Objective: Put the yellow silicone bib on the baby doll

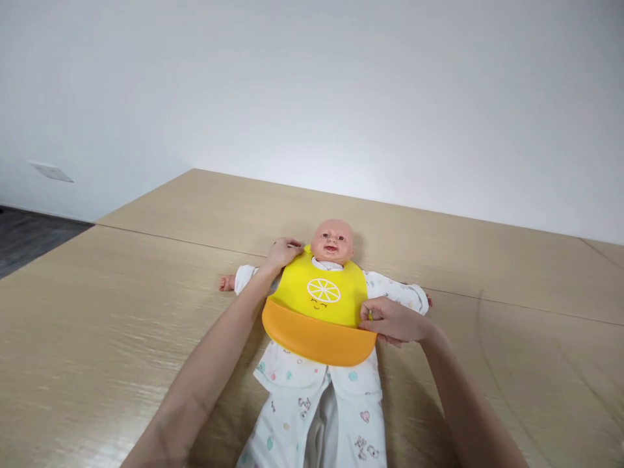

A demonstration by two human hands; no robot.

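Observation:
A baby doll (333,242) in white printed pyjamas lies on its back on the wooden table (97,325). A yellow silicone bib (322,305) with an orange crumb pocket and a lemon-slice print covers its chest. My left hand (283,252) rests at the doll's shoulder, fingers curled on the bib's upper strap by the neck. My right hand (392,320) pinches the bib's right edge where the yellow part meets the orange pocket.
The light wooden table stretches wide to both sides, with seams running across it. A white wall (341,97) rises behind. Dark floor (29,237) shows at the far left past the table's edge.

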